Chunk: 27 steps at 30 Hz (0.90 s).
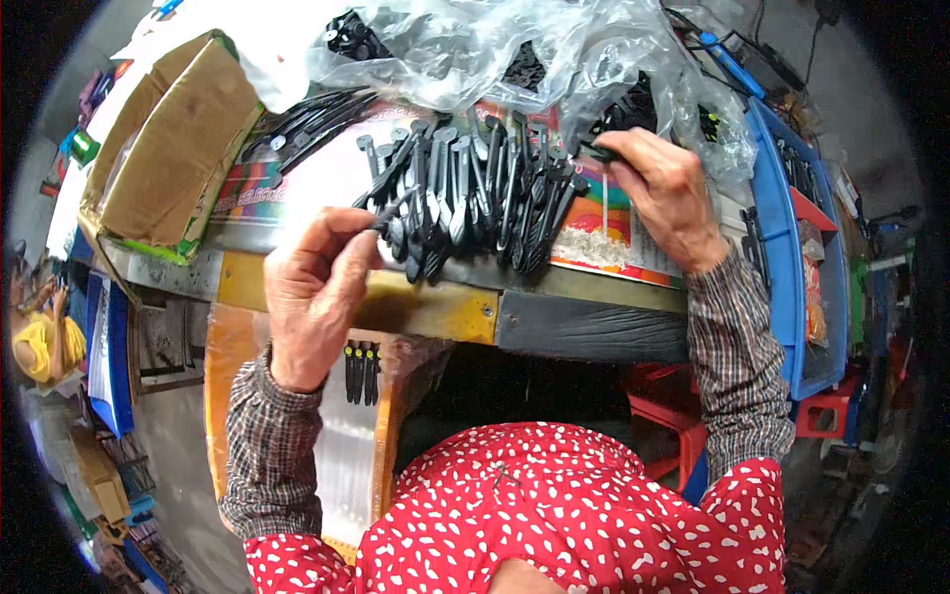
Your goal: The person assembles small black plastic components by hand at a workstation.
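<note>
Along the table's near edge lies a pile of slim black plastic pieces [460, 188] with rounded ends, most pointing toward me. At the pile's left side my left hand [319, 282] is closed in a pinch on one slim black plastic piece [394, 210]. To the right of the pile my right hand [665, 188] pinches a small dark piece [598, 151] between thumb and fingers; its exact kind is too small to tell. Below that hand, small whitish translucent bits [594, 247] form a heap on a coloured printed sheet [648, 262].
Crumpled clear plastic bags [445, 64] with black parts lie at the back. An open cardboard box [173, 148] stands at the left, beside more long black strips [312, 124]. A blue crate [792, 247] is at the right. Below the table edge sits an orange-rimmed tray [388, 436].
</note>
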Available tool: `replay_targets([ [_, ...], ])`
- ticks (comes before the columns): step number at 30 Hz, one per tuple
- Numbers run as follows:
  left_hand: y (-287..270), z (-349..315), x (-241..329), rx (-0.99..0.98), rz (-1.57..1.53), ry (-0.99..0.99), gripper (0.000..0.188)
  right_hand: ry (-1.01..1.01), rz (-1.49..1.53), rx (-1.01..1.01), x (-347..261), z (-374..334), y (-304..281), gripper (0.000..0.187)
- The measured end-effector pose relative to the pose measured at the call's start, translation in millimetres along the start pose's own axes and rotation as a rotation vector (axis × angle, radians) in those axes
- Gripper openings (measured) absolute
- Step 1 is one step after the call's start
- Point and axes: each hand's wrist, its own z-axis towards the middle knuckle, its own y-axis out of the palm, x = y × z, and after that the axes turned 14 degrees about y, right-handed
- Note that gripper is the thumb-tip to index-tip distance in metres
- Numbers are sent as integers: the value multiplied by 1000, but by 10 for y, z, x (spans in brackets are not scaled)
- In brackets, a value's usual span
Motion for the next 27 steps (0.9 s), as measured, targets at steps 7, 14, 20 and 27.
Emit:
replay_targets([
  [7,374,-338,118,-59,45,11,8,74,379,-128,-486,-462,-46,24],
  [14,553,-532,80,-153,359,364,13,59,462,-106,-682,-732,-65,24],
  [20,626,-607,63,-207,430,540,22,76,500,-111,-794,-869,-103,21],
  [27,669,-665,45,-253,478,611,25,82,514,-166,-813,-935,-48,18],
])
